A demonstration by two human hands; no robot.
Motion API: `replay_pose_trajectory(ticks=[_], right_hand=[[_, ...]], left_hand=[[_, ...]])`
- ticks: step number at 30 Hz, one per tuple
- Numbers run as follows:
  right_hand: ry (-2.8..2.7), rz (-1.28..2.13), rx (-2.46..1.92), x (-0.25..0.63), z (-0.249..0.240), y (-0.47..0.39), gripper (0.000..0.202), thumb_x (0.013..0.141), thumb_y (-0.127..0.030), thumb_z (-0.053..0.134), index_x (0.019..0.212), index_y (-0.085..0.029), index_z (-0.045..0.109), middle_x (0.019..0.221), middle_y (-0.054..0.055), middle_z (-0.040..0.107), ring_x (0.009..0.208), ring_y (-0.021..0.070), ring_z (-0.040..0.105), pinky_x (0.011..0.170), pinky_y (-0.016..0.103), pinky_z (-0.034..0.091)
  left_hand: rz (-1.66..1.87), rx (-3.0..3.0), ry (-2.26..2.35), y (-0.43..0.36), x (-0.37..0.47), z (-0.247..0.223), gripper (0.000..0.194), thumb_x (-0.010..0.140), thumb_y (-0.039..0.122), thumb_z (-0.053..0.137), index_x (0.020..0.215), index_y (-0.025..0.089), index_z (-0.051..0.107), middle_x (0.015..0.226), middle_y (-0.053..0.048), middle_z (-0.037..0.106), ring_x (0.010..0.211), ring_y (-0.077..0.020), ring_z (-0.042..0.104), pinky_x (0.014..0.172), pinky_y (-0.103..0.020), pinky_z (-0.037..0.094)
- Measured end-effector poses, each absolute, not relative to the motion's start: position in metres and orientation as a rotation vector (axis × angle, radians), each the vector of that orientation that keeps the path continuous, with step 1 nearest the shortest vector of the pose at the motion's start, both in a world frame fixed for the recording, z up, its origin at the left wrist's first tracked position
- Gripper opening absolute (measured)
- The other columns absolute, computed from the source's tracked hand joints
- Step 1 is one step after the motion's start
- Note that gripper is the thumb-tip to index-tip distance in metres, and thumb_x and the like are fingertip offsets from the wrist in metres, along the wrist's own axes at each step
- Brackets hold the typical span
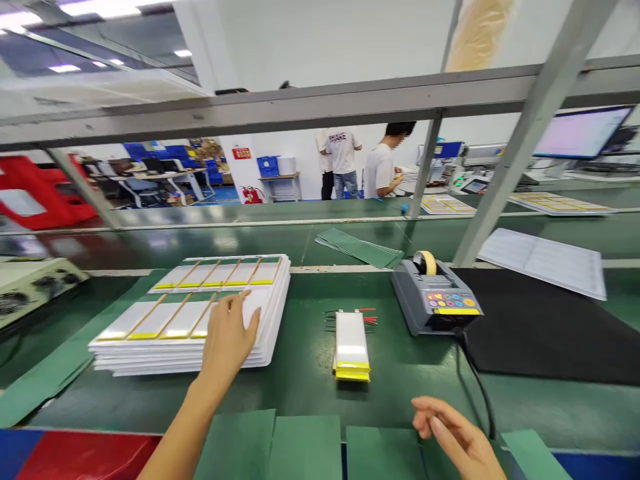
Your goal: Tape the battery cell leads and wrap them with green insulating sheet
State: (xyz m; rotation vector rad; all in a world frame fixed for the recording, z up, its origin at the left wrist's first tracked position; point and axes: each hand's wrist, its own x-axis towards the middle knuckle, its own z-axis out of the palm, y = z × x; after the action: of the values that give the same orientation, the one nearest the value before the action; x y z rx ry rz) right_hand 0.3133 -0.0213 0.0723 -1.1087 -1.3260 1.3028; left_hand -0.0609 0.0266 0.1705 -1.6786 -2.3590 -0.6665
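My left hand [231,333] rests over the front right of a stack of white trays [270,327], its thumb and fingers apart and nothing visible in it. The top tray carries silver pouch battery cells [177,313] with yellow lower ends, parted by brown strips. Part of the front row is hidden under my hand. In the middle of the bench lies a small pile of battery cells [351,340], red and black wires sticking out at its far end. My right hand [455,433] hovers near the front edge, right of that pile, fingers loosely bent, thumb apart, holding nothing I can see.
A grey tape dispenser [435,297] with a cable stands right of the cells, beside a black mat [545,333]. Green sheets [305,443] lie along the front edge, others [357,247] behind. A slanted metal post [530,133] rises at right. People [383,167] stand beyond.
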Motion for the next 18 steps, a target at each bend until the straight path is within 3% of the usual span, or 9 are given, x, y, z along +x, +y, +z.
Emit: replay_pose_trajectory(ticks=[3,6,9,15,18], right_hand=[[-1.386,1.026,-1.317,0.326,0.086,-0.007,0.030,0.079,-0.049,0.058,0.079,-0.020,0.068,0.068,0.004,0.065,0.067,0.0184,0.061,0.066,0.026,0.050],[-1.370,0.589,-1.499,0.350,0.099,0.023,0.029,0.079,-0.046,0.056,0.076,-0.019,0.066,0.067,0.003,0.065,0.065,0.0187,0.058,0.066,0.028,0.046],[-1.213,0.379,-1.601,0.378,0.106,0.057,0.029,0.076,-0.045,0.056,0.080,-0.018,0.066,0.072,0.005,0.065,0.063,0.0193,0.056,0.066,0.032,0.044],[-1.043,0.398,-1.553,0.399,0.114,0.119,0.039,0.072,-0.041,0.063,0.103,-0.017,0.060,0.092,0.006,0.063,0.074,0.0185,0.058,0.075,0.033,0.046],[-0.985,0.569,-1.517,0.395,0.117,0.141,0.038,0.075,-0.036,0.066,0.106,-0.015,0.058,0.089,0.004,0.064,0.076,0.0172,0.061,0.072,0.032,0.049]], left_hand=[[-0.731,-2.098,-2.284,0.028,0.014,0.153,0.052,0.088,0.050,0.038,0.133,0.023,0.039,0.112,-0.006,0.055,0.098,-0.0192,0.055,0.083,-0.028,0.047],[-0.673,-2.282,-2.289,0.036,0.076,0.132,0.064,0.085,0.057,0.037,0.140,0.023,0.032,0.118,-0.011,0.052,0.106,-0.0276,0.050,0.087,-0.038,0.044],[-0.600,-2.270,-2.353,0.046,0.108,0.118,0.071,0.083,0.058,0.037,0.143,0.021,0.026,0.125,-0.019,0.045,0.110,-0.0378,0.044,0.087,-0.048,0.039],[-0.562,-2.185,-2.479,0.060,0.116,0.117,0.073,0.081,0.043,0.045,0.145,0.018,0.020,0.122,-0.021,0.047,0.107,-0.0405,0.045,0.084,-0.047,0.039],[-0.590,-2.177,-2.515,0.061,0.110,0.121,0.074,0.079,0.039,0.047,0.144,0.018,0.019,0.120,-0.019,0.052,0.106,-0.0404,0.047,0.085,-0.048,0.040]])
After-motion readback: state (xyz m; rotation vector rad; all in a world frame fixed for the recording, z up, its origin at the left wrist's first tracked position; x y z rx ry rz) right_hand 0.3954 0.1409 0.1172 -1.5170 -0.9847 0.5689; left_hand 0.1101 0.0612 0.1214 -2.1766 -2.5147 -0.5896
